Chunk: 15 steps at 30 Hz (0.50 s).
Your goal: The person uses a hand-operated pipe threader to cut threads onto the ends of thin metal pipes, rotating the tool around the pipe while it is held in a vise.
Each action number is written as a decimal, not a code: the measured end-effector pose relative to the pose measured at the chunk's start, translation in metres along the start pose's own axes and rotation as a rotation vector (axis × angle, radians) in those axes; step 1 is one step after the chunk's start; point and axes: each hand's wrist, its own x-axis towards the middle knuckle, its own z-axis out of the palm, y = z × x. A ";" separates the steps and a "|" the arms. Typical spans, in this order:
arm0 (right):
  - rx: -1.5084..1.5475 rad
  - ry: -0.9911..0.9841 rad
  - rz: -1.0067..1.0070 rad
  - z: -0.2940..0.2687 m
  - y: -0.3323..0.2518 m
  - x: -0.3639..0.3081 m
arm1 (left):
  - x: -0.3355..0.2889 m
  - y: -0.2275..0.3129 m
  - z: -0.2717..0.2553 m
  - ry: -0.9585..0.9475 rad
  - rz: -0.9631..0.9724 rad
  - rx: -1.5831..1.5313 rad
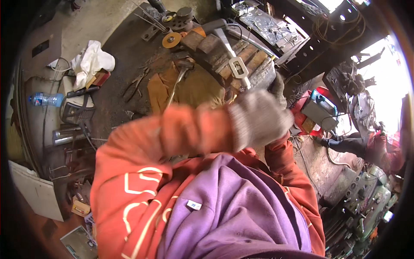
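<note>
My left hand [262, 120], in a grey knit glove, crosses in front of me from the left and is smeared by motion. Its fingers are hidden. Just beyond it ends a pale metal bar [226, 44] with a slotted, frame-like part and a dark piece at its far end. Whether the glove holds this bar cannot be made out. My right hand [278, 88], also gloved, shows partly behind the left, beside a grey metal block [263, 77]; its grip is hidden. Rusty round bars [246, 56] lie under the pale bar.
A hammer [183, 67] rests on brown cloth [200, 82] left of the bars. Beyond lie an orange disc [171, 40] and tongs [137, 84]. A plastic bottle [45, 99] is far left. At right are a red-and-grey box [319, 111], a green machine [368, 194] and another person [381, 149].
</note>
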 end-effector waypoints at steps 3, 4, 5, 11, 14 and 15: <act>0.402 0.161 0.381 0.029 0.019 -0.020 | -0.056 -0.005 -0.004 0.302 -0.011 -0.178; 0.311 0.147 0.328 0.036 0.030 -0.024 | -0.064 -0.006 -0.006 0.387 -0.014 -0.231; 0.220 0.135 0.276 0.043 0.041 -0.028 | -0.061 -0.011 0.001 0.391 -0.023 -0.237; 0.191 0.051 0.299 0.039 0.044 -0.039 | -0.077 -0.067 0.006 0.867 -0.266 -0.210; 0.243 0.045 0.319 0.040 0.039 -0.040 | -0.072 -0.091 0.013 1.038 -1.044 -0.812; 0.298 0.047 0.318 0.040 0.035 -0.037 | -0.055 -0.121 0.011 0.962 -0.978 -0.951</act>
